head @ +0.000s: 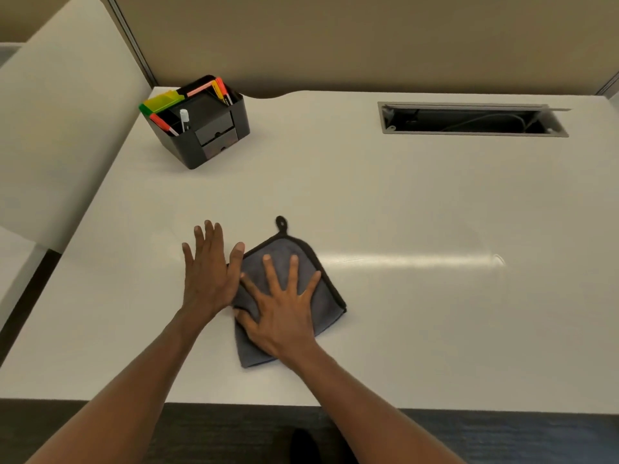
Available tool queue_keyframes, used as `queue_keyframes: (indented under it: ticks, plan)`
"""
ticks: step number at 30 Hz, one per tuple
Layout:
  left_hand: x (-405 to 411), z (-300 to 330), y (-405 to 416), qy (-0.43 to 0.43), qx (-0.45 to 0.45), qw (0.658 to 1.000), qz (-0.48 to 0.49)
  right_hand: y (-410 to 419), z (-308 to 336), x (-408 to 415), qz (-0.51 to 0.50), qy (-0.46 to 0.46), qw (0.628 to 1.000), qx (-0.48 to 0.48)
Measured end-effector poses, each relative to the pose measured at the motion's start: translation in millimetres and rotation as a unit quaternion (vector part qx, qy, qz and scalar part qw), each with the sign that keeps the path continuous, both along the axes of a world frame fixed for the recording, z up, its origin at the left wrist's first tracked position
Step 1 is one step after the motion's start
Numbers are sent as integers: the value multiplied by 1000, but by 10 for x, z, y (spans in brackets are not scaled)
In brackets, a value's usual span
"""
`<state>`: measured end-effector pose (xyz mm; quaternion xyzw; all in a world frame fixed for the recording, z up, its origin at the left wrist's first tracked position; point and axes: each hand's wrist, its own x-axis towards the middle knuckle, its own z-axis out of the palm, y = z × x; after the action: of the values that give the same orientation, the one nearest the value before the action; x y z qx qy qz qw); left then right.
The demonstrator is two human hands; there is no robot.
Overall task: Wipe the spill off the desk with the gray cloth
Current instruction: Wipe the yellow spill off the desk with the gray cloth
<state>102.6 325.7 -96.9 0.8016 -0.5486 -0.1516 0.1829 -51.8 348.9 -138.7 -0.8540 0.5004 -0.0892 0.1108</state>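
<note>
A folded gray cloth point(320, 296) with black trim and a hanging loop lies on the white desk point(418, 212) near its front edge. My right hand point(284, 309) rests flat on the cloth, fingers spread wide and palm pressing down. My left hand point(209, 269) lies flat on the bare desk just left of the cloth, its thumb touching the cloth's left edge. A faint wet-looking mark point(499, 259) shows on the desk to the right, inside a glare streak.
A black desk organizer point(204, 135) with markers and highlighters stands at the back left. An open cable slot point(472, 120) is set into the desk at the back right. Partition walls rise behind and to the left.
</note>
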Motion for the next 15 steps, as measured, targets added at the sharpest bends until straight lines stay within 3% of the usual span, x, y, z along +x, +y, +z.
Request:
queue_keyframes:
  ticks: [6, 15]
  plan:
    - [-223, 42, -38, -42, -7, 998, -54, 90, -81, -558, 27, 27, 999, -13]
    - [-1217, 43, -467, -30, -31, 985, -164, -272, -22, -1687, -89, 60, 994, 27]
